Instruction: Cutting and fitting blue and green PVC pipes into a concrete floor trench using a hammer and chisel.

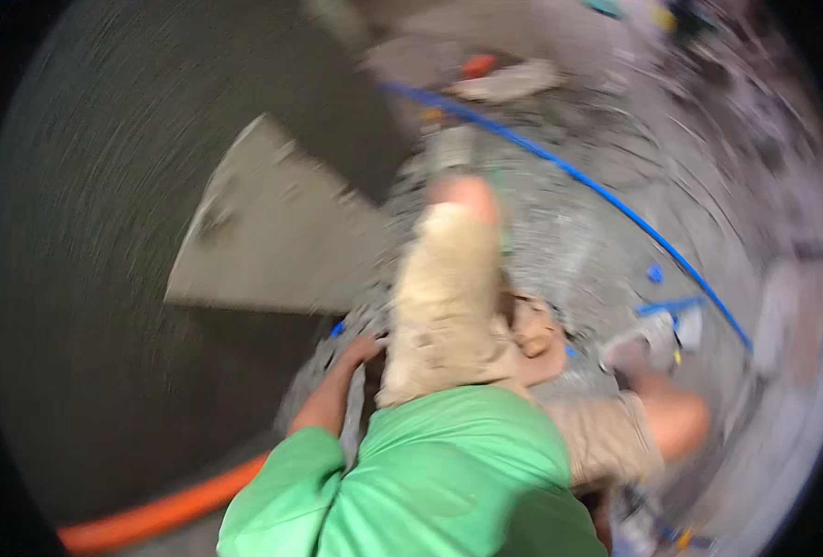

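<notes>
My left hand point(365, 350) reaches down beside my left thigh, near the ragged edge of a dark grey, smooth surface point(105, 232). Blur smears its fingers, and whether it holds anything is unclear. Close to that hand lies a small blue piece point(337, 329). Ahead of it, a pale grey, roughly triangular slab-like patch point(272, 232) stands out against the dark surface. My right hand does not show. I am crouched, with my shirt and bent legs filling the lower middle.
A blue hose point(578, 176) curves across the rough grey ground at the right. An orange pipe point(170, 506) crosses the lower left. Small blue bits point(654, 273) lie near the hose, and an orange-red object point(477, 66) sits farther off.
</notes>
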`<state>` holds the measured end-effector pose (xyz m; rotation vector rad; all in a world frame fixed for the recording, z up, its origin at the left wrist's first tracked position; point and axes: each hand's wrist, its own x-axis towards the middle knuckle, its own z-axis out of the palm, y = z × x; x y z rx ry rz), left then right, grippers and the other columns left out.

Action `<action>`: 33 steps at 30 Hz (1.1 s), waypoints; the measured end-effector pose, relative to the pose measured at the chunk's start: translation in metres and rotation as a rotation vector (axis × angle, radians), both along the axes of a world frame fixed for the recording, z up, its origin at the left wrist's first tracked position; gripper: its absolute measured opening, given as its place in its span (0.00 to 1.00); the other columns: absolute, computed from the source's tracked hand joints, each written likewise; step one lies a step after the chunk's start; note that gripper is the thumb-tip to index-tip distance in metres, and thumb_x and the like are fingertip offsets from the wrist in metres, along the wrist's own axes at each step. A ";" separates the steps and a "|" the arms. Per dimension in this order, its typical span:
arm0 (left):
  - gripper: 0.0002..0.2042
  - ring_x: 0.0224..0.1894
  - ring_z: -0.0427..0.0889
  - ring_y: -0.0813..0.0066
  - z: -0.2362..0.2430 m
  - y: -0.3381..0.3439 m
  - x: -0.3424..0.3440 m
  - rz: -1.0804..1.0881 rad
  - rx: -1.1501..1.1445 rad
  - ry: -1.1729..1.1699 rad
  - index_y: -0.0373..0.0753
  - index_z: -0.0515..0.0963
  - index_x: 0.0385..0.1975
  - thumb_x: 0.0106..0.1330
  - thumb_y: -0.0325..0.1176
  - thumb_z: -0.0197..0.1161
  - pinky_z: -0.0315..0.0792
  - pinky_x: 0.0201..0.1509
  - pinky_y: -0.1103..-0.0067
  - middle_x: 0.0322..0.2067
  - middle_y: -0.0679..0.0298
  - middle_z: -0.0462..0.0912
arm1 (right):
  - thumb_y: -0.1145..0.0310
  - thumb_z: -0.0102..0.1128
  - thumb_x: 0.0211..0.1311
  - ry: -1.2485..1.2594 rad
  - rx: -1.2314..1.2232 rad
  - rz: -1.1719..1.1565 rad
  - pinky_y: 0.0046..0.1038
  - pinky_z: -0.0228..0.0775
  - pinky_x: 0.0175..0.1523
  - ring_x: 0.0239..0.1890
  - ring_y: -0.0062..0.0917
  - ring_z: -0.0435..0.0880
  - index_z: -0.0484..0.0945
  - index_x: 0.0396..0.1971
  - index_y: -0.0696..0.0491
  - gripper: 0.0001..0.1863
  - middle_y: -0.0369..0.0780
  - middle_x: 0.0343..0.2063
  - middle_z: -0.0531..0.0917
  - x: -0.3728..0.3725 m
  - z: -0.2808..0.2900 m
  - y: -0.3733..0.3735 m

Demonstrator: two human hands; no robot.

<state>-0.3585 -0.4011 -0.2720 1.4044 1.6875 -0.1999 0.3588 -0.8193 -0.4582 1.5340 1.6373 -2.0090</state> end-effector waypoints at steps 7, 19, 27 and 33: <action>0.16 0.47 0.80 0.51 -0.027 -0.226 -0.047 0.234 -0.477 0.272 0.36 0.82 0.37 0.52 0.37 0.55 0.74 0.49 0.64 0.44 0.46 0.79 | 0.59 0.53 0.63 0.038 -0.021 0.187 0.33 0.66 0.56 0.54 0.29 0.74 0.73 0.53 0.55 0.22 0.41 0.52 0.77 0.003 -0.072 0.392; 0.15 0.44 0.80 0.48 -0.050 -0.178 0.054 0.048 0.600 0.102 0.39 0.81 0.38 0.57 0.40 0.56 0.73 0.51 0.63 0.39 0.48 0.82 | 0.58 0.51 0.65 -0.039 0.074 -0.274 0.33 0.65 0.57 0.55 0.28 0.73 0.71 0.55 0.56 0.23 0.40 0.53 0.76 0.026 0.065 0.359; 0.19 0.43 0.81 0.52 0.033 -0.091 0.095 -0.298 0.747 -0.309 0.37 0.78 0.42 0.54 0.43 0.61 0.74 0.47 0.66 0.38 0.51 0.82 | 0.57 0.50 0.66 -0.239 0.349 -1.093 0.32 0.64 0.58 0.55 0.27 0.72 0.69 0.56 0.56 0.24 0.40 0.54 0.75 0.052 0.237 0.145; 0.20 0.44 0.81 0.53 0.067 -0.079 0.065 -0.333 0.407 -0.242 0.37 0.77 0.43 0.54 0.43 0.62 0.74 0.47 0.67 0.39 0.51 0.82 | 0.57 0.49 0.67 -0.161 0.402 -1.425 0.32 0.63 0.59 0.56 0.26 0.71 0.68 0.57 0.56 0.24 0.39 0.55 0.74 0.015 0.242 0.104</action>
